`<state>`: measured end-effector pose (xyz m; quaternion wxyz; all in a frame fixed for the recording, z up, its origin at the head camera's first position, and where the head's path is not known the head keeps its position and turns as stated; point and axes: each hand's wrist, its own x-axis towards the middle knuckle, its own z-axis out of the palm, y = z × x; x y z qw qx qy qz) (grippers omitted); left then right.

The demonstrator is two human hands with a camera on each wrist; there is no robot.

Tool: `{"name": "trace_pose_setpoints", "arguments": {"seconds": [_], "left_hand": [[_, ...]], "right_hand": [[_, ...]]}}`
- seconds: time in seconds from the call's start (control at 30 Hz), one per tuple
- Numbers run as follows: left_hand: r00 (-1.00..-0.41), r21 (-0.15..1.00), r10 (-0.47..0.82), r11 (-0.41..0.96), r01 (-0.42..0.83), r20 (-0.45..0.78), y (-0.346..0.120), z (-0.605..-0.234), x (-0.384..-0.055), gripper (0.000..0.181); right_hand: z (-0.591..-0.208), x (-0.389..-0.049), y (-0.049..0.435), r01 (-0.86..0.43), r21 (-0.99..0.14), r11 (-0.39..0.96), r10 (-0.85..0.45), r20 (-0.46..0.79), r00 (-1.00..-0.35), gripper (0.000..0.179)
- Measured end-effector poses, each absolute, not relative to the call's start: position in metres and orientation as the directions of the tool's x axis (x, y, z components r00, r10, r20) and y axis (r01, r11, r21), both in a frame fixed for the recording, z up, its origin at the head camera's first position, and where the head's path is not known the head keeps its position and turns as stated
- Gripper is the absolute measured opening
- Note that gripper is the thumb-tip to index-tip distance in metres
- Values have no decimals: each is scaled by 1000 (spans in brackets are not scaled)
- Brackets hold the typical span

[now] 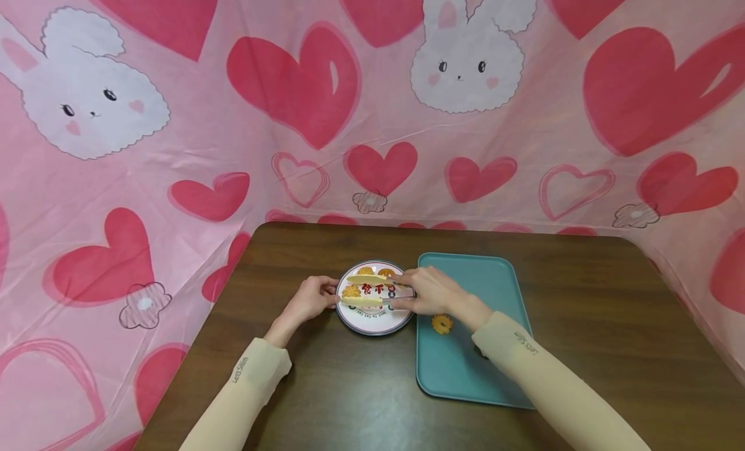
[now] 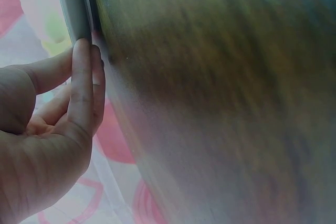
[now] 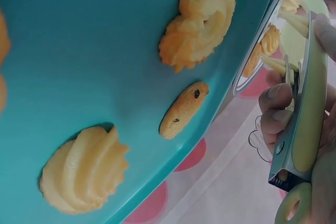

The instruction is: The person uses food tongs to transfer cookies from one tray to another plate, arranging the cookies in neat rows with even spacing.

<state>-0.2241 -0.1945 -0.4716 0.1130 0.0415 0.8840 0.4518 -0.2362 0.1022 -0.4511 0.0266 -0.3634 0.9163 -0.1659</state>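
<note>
My left hand (image 1: 312, 299) pinches the left rim of a round white plate (image 1: 372, 328) with a dark edge and red characters; the left wrist view shows the fingertips at that rim. My right hand (image 1: 436, 290) grips metal tongs (image 3: 310, 124) with pale yellow handles and tips. Over the plate the tongs are spread, with a golden cookie (image 1: 351, 291) between their tips; whether they touch it I cannot tell. Two more cookies, one round (image 1: 367, 270) and one pretzel-like (image 1: 386, 272), lie at the plate's far side.
A teal tray (image 1: 454, 373) stands right of the plate, beneath my right forearm. On it are a ring-shaped cookie (image 1: 442, 323), a swirled cookie (image 3: 84, 171), a wavy cookie (image 3: 202, 22) and a small oval biscuit (image 3: 184, 109). Pink heart-patterned cloth hangs behind the brown table (image 1: 326, 386).
</note>
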Motion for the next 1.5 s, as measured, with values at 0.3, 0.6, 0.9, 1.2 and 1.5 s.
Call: {"name": "trace_pose_setpoints", "arguments": {"seconds": [0.3,0.6,0.9,1.2,1.5], "left_hand": [[-972,805,175,593,-26,-160,-193,-471,-223,36],[-972,796,164,604,-34,-166,-193,-470,-222,37],[-970,795,166,606,-40,-175,-193,-470,-222,37],[-971,793,166,608,-38,-174,-193,-468,-223,37],[-971,789,160,613,-43,-177,-193,-469,-223,37]], "right_hand": [[-443,-231,107,-650,-299,698,-662,75,-745,63],[-423,-224,133,-654,-301,694,-660,100,-745,67],[-417,-220,171,-644,-278,713,-631,147,-762,68],[-419,-211,203,-648,-245,722,-609,220,-762,66],[-427,-196,234,-615,-256,746,-572,225,-788,65]]}}
